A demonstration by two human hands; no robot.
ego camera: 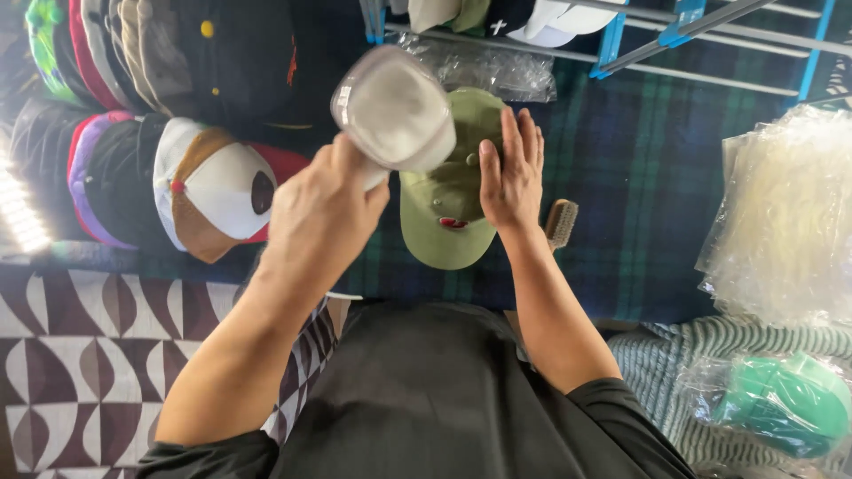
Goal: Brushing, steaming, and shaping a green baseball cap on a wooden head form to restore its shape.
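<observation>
With my left hand (pixel 324 208) clenched on the clear-headed tool (pixel 393 108) above the plaid cloth (pixel 621 177), right fingers (pixel 519 146) flat on the green cap (pixel 448 191), I'd judge short, light strokes best.

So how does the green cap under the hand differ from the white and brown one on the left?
The green cap is one plain colour and lies apart, under the right hand. The white and brown cap is two-toned, untouched and packed in a row of caps. Both have brims.
</observation>
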